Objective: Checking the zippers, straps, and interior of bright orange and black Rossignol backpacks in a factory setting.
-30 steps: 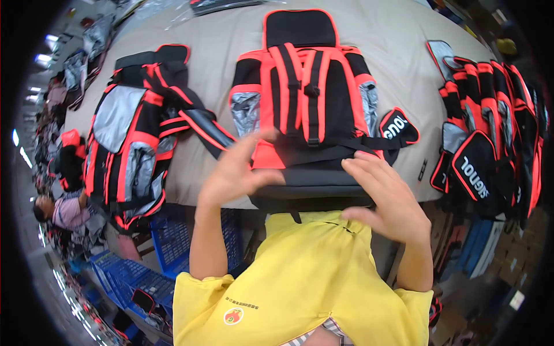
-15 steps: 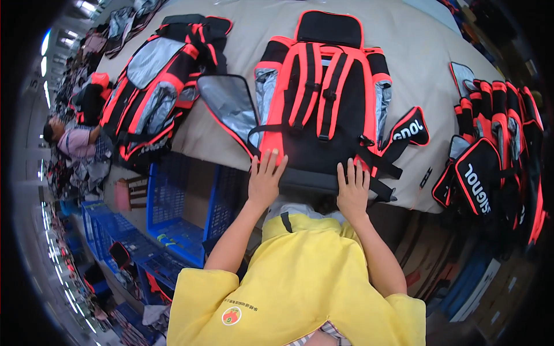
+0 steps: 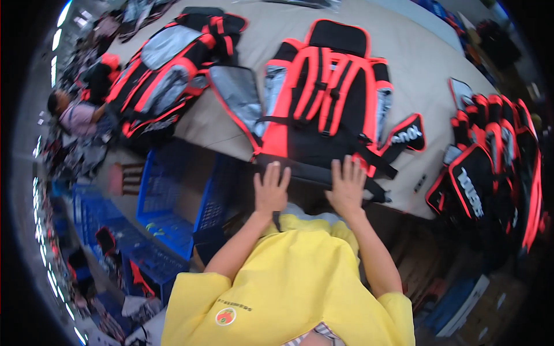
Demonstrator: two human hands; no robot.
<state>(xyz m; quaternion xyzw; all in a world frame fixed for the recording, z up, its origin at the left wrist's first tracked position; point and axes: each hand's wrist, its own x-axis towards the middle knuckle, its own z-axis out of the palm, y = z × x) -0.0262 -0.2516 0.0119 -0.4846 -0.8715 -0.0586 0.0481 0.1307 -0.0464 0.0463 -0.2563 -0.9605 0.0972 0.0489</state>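
Note:
A black backpack (image 3: 352,118) with bright orange-red trim and silver side panels lies on the table, its shoulder straps facing up. At its near edge, where a black flap hangs by the table's front, my left hand (image 3: 271,187) rests with fingers spread. My right hand (image 3: 347,187) is likewise spread at the near right corner, close to a black strap. Neither hand holds anything. A silver-lined flap (image 3: 236,95) sticks out at the pack's left, and a small black flap with white lettering (image 3: 408,132) at its right.
Another similar backpack (image 3: 167,75) lies at the left of the table (image 3: 424,86). Several more flat bag pieces (image 3: 482,167) hang over the right edge. Blue plastic crates (image 3: 173,202) stand below at the left. Farther left is a person (image 3: 78,115).
The view has shifted slightly, blurring the picture. Both hands have slid a little nearer to me along the backpack's near edge, the right one also leftward. The backpack looks otherwise the same.

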